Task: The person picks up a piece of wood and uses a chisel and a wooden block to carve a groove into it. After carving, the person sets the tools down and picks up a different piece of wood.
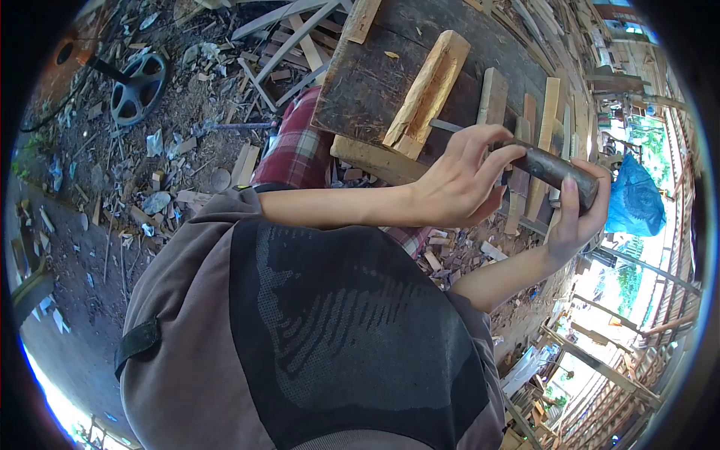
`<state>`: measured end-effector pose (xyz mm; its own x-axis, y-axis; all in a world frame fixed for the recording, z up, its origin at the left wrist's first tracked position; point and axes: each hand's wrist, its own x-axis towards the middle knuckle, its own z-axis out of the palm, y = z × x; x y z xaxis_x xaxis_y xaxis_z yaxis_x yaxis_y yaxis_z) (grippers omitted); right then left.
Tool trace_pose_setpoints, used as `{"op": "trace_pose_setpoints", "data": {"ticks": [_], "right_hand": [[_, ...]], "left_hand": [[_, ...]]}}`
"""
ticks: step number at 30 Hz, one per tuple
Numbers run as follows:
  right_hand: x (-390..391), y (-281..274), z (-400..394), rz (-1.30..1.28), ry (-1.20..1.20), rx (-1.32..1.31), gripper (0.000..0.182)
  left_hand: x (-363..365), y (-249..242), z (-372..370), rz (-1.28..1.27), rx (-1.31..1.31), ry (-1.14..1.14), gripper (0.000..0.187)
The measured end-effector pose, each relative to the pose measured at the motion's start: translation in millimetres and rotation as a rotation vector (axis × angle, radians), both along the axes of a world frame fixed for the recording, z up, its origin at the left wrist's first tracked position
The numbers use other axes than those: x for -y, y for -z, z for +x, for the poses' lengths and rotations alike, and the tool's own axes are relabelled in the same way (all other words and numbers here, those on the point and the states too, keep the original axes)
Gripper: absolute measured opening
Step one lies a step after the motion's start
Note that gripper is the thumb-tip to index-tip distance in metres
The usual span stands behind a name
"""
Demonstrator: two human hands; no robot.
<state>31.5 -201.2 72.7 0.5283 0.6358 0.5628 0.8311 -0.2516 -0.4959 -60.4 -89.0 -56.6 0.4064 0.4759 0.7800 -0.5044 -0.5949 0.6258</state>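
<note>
A chisel with a thick dark handle (551, 166) is held across both hands, its flat metal blade (445, 126) pointing left. My left hand (469, 180) pinches it with thumb and fingers where the handle begins, and part of the tool is hidden behind those fingers. Around the butt end of the handle, the fingers of my right hand (581, 214) are closed. The blade tip overlaps the edge of a thick wood block (429, 91), which has a long yellowish groove cut into it and lies on a dark, worn workbench (360, 90).
Several wood offcuts (493, 97) and narrow boards (550, 112) lie on the bench's right side. Slats are stacked beyond its left edge (296, 45). A wheel (139, 88) stands on the littered ground at left. At right hangs a blue plastic bag (636, 196).
</note>
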Motion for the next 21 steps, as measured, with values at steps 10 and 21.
{"op": "trace_pose_setpoints", "data": {"ticks": [10,21], "right_hand": [[-13,-9,-7,-0.06,-0.007,-0.006,0.027],[-23,-11,-7,-0.041,-0.019,0.053,0.025]], "left_hand": [[-10,-17,35,-0.01,0.053,0.042,0.06],[-13,-16,37,-0.053,-0.016,0.13,0.052]]}}
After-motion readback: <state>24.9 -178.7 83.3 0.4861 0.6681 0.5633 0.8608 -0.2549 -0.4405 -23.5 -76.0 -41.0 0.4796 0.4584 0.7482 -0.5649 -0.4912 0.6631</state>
